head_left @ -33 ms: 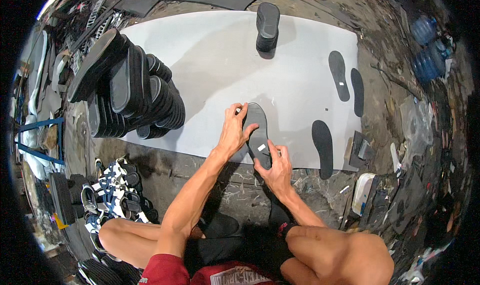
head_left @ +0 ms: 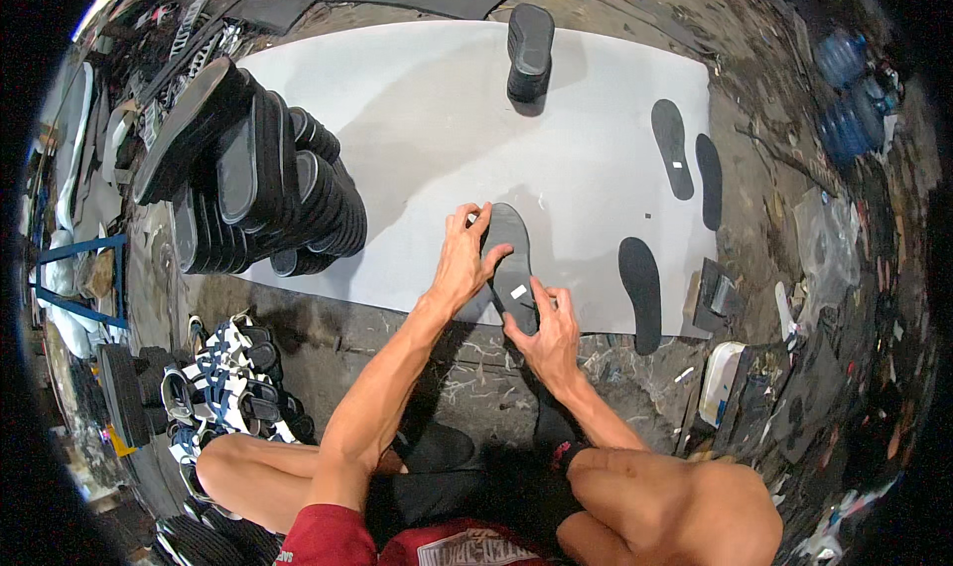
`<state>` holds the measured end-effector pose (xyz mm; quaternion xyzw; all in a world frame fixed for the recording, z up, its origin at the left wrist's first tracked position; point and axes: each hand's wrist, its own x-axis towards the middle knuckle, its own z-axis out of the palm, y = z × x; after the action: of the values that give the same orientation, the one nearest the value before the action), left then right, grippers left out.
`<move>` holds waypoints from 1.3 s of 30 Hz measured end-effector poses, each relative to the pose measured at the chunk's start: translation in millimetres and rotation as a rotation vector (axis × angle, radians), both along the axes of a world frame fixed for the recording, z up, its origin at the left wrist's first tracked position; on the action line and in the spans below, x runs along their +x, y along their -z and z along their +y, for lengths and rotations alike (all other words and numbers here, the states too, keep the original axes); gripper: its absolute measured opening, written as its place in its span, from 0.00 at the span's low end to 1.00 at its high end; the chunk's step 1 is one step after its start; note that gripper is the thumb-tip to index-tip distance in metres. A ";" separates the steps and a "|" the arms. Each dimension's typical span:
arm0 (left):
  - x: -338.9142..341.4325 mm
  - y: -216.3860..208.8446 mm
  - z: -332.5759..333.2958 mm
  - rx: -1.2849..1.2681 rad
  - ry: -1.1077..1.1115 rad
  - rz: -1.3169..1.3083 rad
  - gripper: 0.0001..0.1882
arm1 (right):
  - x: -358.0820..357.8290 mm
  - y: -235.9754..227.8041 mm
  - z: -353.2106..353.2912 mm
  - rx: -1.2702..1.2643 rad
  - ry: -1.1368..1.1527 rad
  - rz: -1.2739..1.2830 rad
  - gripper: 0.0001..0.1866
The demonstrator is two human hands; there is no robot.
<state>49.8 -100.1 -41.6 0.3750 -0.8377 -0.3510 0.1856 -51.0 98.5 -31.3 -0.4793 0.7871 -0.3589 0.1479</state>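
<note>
A dark grey shoe sole (head_left: 508,226) with a small white label (head_left: 518,292) near its lower end lies at the near edge of the white sheet, between my hands. My left hand (head_left: 460,263) grips its left side, thumb laid over the top face and fingertips at the upper left edge. A tiny white bit shows by those fingertips; I cannot make out what it is. My right hand (head_left: 552,340) holds the lower end, with thumb and forefinger on opposite edges. The underside of the sole is hidden.
The white sheet (head_left: 417,169) bears tall stacks of black soles (head_left: 253,169) at left and a smaller stack (head_left: 530,55) at the far side. Loose soles (head_left: 640,288) lie at right. Strappy white-and-black sandals (head_left: 233,377) are heaped near left. Blue bottles (head_left: 849,129) stand far right.
</note>
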 end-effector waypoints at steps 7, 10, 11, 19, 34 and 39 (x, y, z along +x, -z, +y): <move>-3.6 -4.9 -1.1 -0.001 0.019 -0.036 0.44 | 0.7 -1.4 0.8 0.013 -0.001 0.015 0.41; -8.9 -4.1 -9.8 -0.041 0.022 -0.039 0.44 | -9.1 -7.8 -1.8 -0.004 -0.060 0.094 0.43; -6.1 -4.6 -7.9 -0.056 0.016 -0.040 0.44 | -10.2 -15.8 1.9 0.079 -0.023 -0.037 0.44; -10.2 -2.9 -2.6 -0.073 0.005 -0.036 0.44 | -10.3 3.5 51.7 0.003 0.006 -0.028 0.36; -14.7 -6.3 9.7 -0.258 0.264 -0.187 0.36 | -15.5 17.0 50.6 -0.085 0.008 -0.025 0.32; 0.6 -29.9 52.0 -0.247 0.329 -0.266 0.49 | -38.7 6.6 46.8 -0.071 -0.100 -0.077 0.26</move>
<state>50.4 -48.1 -11.7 0.2510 -0.9411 -0.2187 0.0583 -89.7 145.3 -38.0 -0.5086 0.7427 -0.3972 0.1787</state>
